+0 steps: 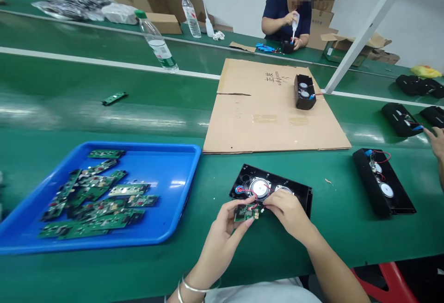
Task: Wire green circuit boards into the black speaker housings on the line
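Note:
Between thumb and fingers, my left hand [227, 222] grips a small green circuit board [247, 213] with red wires running up from it. Close beside it, my right hand [286, 208] pinches a thin wire with a small white connector [262, 209] near the board's edge. Both hands are over the front edge of a black speaker housing [300, 191]. Inside that housing sit two round silver speakers [260, 188], the right one partly covered by my right hand. Red wires and a blue part [239, 189] show at its left end.
A blue tray [173, 201] of several circuit boards stands left. Behind lies a cardboard sheet [274, 132] bearing another speaker housing [305, 92]. More housings [381, 187] are at right, where another person's hand [436, 141] reaches in. Across the table a co-worker [286, 16] holds a white bottle.

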Demonstrator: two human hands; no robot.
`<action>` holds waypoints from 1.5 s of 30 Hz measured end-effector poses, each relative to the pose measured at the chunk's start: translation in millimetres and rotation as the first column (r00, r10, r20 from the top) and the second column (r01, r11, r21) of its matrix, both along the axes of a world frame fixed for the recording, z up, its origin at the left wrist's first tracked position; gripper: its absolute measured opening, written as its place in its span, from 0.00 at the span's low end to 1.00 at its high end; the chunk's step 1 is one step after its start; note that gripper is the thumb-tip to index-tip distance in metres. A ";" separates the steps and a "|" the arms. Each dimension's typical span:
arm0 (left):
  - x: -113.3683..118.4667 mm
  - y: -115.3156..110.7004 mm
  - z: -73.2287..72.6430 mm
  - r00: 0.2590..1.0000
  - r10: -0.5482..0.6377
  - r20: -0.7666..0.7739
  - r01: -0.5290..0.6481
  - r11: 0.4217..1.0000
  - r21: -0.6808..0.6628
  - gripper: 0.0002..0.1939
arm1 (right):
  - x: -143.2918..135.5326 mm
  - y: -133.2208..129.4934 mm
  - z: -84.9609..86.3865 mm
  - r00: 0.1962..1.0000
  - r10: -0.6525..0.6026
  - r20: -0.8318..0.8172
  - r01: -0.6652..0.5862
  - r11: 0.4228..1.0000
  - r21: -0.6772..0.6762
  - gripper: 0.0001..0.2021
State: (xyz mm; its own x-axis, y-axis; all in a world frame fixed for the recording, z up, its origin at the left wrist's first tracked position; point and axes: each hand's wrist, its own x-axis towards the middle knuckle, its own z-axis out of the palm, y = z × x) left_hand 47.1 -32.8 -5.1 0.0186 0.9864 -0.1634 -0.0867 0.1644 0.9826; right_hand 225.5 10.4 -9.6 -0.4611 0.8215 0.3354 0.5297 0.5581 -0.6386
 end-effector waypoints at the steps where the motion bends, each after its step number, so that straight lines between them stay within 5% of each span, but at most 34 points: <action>1: 0.4 2.8 -0.3 0.999 -0.014 -0.049 0.016 0.999 0.028 0.13 | -1.5 0.2 -1.3 1.000 -0.006 -0.024 0.005 1.000 -0.016 0.10; 7: 0.8 12.6 -0.8 0.978 0.033 -0.208 -0.019 0.997 0.069 0.15 | -6.8 -1.0 -3.4 0.997 -0.052 -0.052 0.050 0.998 -0.036 0.11; 23: 2.9 24.3 5.7 0.931 -0.041 -0.362 0.083 0.992 0.100 0.18 | -15.4 -1.8 -8.4 0.960 -0.146 0.241 0.072 0.954 0.290 0.18; 34: 6.2 27.9 3.8 0.802 -0.039 -0.597 0.190 0.963 0.193 0.19 | -15.0 -1.8 -5.1 0.952 -0.167 0.256 0.066 0.930 0.360 0.17; 45: 13.9 32.6 10.2 0.923 -0.045 -0.381 0.114 0.980 0.161 0.15 | -19.8 -7.6 -9.1 0.942 -0.259 0.212 0.167 0.913 0.372 0.18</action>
State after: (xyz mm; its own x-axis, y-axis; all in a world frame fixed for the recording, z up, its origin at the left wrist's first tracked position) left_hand 61.0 -0.2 5.1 0.0700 0.9975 0.0033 0.2986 -0.0241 0.9541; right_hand 205.7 2.8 -18.6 -0.3950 0.7634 0.5110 0.7776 0.5741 -0.2565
